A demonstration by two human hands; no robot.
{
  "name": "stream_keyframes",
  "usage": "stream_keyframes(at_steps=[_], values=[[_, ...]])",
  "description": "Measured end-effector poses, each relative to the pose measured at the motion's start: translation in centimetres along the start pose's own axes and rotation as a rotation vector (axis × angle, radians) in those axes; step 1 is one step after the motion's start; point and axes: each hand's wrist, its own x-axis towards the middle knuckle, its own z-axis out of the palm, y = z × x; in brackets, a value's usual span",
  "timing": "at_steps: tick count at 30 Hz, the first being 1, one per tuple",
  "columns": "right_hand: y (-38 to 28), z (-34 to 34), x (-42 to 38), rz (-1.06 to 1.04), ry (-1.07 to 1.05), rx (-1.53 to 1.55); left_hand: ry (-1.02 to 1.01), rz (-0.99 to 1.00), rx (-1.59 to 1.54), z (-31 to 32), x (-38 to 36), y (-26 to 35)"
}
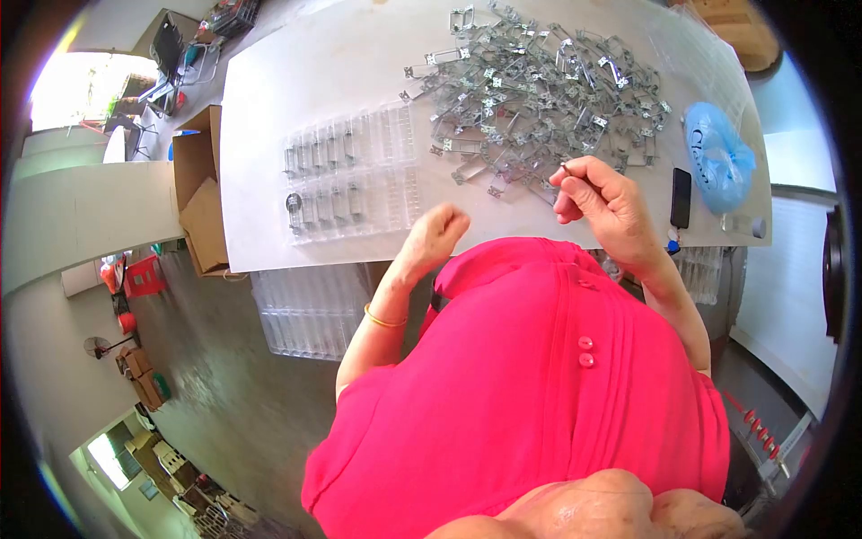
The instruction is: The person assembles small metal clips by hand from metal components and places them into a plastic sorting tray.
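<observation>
My left hand [437, 235] is closed near the table's front edge, just right of a clear plastic tray. Whatever its curled fingers may hold is hidden. The tray [400, 193] has two rows of slots, with several metal brackets [334, 150] standing in its left part. My right hand [600, 205] is raised at the near edge of a large heap of loose metal brackets [530, 94]. Its thumb and forefinger are pinched together, and a tiny dark bit shows at the fingertips, too small to name.
Right of my right hand lie a black phone [681, 198], a blue plastic bag [718, 157] and a clear bottle [743, 225]. Stacked clear trays [310, 310] sit below the table's front edge. A cardboard box [202, 202] stands against the table's left side.
</observation>
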Motion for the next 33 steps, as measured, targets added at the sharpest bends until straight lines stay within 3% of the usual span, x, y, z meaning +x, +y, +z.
stream_keyframes(at_steps=[1,3,5,6,7,9,14,17,18,33], values=[[0.3,-0.5,-0.3,0.029,-0.005,0.032,-0.016,0.001,0.146,1.2,-0.8,-2.4],[0.9,-1.4,-0.6,0.046,-0.033,0.039,-0.328,-0.271,0.193,2.4,-2.1,-6.3],[1.3,-2.0,-0.9,0.064,-0.062,0.047,-0.202,-0.333,-0.092,4.1,-5.4,-9.2],[1.5,-2.2,-1.1,0.074,-0.081,0.047,-0.233,-0.444,-0.297,4.5,-6.9,-10.3],[1.6,-2.5,-1.2,0.084,-0.102,0.046,-0.219,-0.446,-0.304,4.6,-8.2,-9.7],[2.0,-2.9,-1.5,0.091,-0.135,0.047,-0.293,-0.560,-0.766,4.8,-10.7,-8.4],[2.3,-4.0,-1.9,0.144,-0.216,0.036,-0.417,-0.430,-0.943,8.3,-14.7,-8.9],[3.0,-4.5,-2.3,0.151,-0.275,0.057,-0.678,-0.545,-0.688,10.4,-16.6,-8.4],[3.1,-4.5,-2.4,0.170,-0.304,0.068,-0.711,-0.415,-0.601,14.9,-17.8,-13.5],[5.0,-9.2,-2.9,0.163,-0.383,0.081,-0.102,-0.551,-0.793,24.3,-18.5,-9.8]])
